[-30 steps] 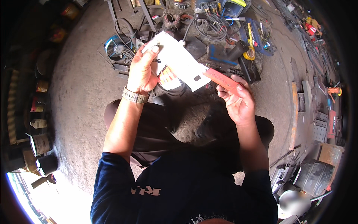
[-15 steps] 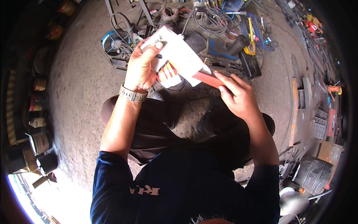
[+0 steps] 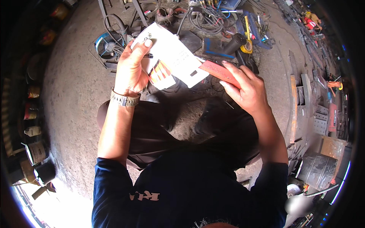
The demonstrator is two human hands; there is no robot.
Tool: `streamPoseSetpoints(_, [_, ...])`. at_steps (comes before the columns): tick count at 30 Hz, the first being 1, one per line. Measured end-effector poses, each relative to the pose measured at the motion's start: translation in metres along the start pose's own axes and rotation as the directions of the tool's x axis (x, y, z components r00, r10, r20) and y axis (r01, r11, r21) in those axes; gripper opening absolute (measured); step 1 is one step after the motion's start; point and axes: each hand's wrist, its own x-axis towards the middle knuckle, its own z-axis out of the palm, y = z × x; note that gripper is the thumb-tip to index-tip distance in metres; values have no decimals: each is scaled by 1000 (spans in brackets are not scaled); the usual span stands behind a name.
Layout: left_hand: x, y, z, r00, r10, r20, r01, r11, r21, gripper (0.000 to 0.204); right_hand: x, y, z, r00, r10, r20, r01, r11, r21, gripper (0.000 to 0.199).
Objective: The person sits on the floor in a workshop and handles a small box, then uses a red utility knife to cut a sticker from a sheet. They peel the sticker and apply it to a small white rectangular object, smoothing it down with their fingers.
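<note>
White printed paper [image 3: 176, 53] sits at twelve o'clock, pinched in your left hand [image 3: 131, 68]. Your right hand [image 3: 248, 89] grips the red strip [image 3: 218, 72] near one o'clock. A second ago that palm faced upward; now it has turned over, so you hold the strip from above, tip at the paper's edge.

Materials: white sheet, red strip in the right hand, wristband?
White sheet: likely paper or thin card, smooth; it's printed and gently bent.
Red strip: stiff, mostly matte, straight-edged; plastic, painted metal or wood, can't tell which.
Wristband: probably metal, silvery finish; segmented look with bright glints.
</note>
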Motion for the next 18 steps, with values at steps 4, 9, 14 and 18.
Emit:
streamPoseSetpoints(4, [1, -1, -3, 999, -7, -39, 7, 1000, 21, 48, -4, 0, 7, 998, -16, -53, 16, 1000, 9, 54])
streamPoseSetpoints(9, [2, -1, -4, 996, -33, -80, 36, 999, 36, 52, -7, 4, 0, 1000, 5, -29, -4, 999, 33, 53])
streamPoseSetpoints(14, [4, 2, -8, 997, -27, -70, 28, 999, 18, 48, -9, 7, -5, 1000, -4, -20, 5, 998, 59, 53])
streamPoseSetpoints(18, [-2, -3, -1, 997, -65, -33, 68, 992, 104, 46, -7, -1, 4, 1000, -24, -9, 24, 995, 95, 53])
